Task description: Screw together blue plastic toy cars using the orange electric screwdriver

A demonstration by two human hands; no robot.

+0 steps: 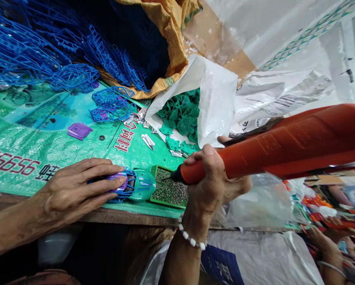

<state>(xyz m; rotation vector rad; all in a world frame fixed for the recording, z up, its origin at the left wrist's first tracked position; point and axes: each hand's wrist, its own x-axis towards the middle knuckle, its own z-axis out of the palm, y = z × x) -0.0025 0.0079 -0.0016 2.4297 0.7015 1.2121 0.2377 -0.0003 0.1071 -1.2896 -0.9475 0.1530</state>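
Observation:
My left hand point(76, 186) is closed over a toy car point(143, 184) near the table's front edge. The car has a teal front shell, a blue cage frame and a purple plate under my fingertips. My right hand point(211, 174) grips a red electric screwdriver point(272, 138) close to its nose, fingers wrapped round it. Its thin bit points down-left over a green tray point(154, 200) of small screws point(168, 188). Whether the bit touches a screw, I cannot tell. The tray sits just right of the car's teal end.
Blue plastic frames point(31, 47) heap at the far left beside an orange woven sack point(174, 39). Teal shells point(182, 114) fill a white bag point(217, 95). A purple plate point(80, 130), a black ring point(102, 137) and silver pieces point(148, 141) lie around. A co-worker's hand point(324, 241) shows at right.

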